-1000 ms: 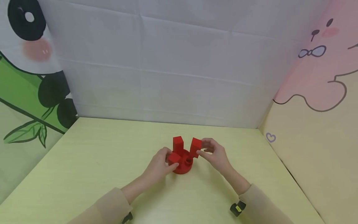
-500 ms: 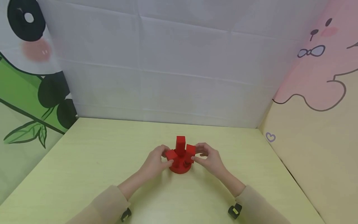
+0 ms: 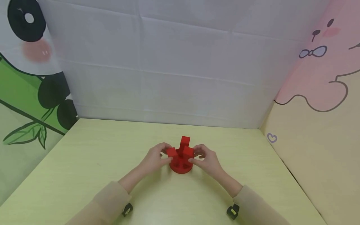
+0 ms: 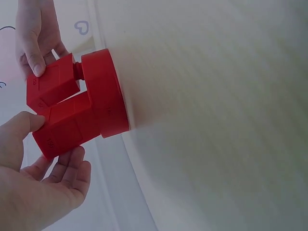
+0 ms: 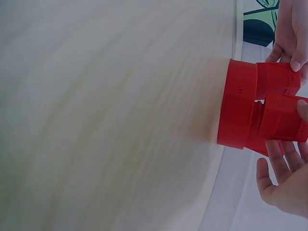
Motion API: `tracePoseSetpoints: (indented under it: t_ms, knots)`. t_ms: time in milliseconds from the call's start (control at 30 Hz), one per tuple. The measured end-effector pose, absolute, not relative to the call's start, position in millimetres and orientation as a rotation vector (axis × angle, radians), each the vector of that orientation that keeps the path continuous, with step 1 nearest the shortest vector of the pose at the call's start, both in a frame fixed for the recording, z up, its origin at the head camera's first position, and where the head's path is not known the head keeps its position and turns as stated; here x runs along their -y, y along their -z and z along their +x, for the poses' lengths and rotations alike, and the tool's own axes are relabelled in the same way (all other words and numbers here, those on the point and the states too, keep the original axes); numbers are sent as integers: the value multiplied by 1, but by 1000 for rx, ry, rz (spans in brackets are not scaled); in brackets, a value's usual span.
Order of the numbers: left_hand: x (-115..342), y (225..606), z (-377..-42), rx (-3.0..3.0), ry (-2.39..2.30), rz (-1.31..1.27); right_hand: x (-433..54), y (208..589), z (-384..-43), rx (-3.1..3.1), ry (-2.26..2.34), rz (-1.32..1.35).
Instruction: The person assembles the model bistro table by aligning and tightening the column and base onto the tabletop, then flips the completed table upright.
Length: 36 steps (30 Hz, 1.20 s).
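A round red base (image 3: 181, 169) stands on the table with several red rectangular blocks upright on it. My left hand (image 3: 155, 157) pinches the left block (image 3: 172, 153) between thumb and fingers. On the other side, my right hand (image 3: 207, 161) grips the right block (image 3: 188, 152) the same way. A third block (image 3: 184, 142) stands at the back, untouched. Seen from the left wrist, a narrow red stem (image 4: 79, 71) shows between the right-hand block (image 4: 53, 81) and the base (image 4: 103, 94). The left-hand block (image 4: 67, 122) sits close against the base there.
A pale yellow table (image 3: 112, 147) spreads around the base. Behind it hangs a white cloth wall (image 3: 174, 68). Side panels carry cartoon drawings: a green and black one (image 3: 33, 93) left, a pink one (image 3: 323, 75) right. Black wrist cameras (image 3: 233, 211) hang below the sleeves.
Base and blocks have turned clockwise as seen from above, the back block shifting right. The right hand has come left and its block sits lower, while the left hand has moved slightly back.
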<state>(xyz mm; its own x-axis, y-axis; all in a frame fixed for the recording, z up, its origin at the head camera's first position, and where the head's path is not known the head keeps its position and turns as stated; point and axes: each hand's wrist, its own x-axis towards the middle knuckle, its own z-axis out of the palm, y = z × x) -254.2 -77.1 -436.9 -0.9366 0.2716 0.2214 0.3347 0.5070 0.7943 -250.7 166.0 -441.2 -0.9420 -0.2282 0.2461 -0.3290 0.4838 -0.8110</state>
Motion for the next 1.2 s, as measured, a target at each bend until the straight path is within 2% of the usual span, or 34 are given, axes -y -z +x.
tracePoseSetpoints:
  t_ms: [1200]
  knots:
    - [80, 434, -266, 2679, 1412, -581, -151, 441, -255, 2689, -1327, 456]
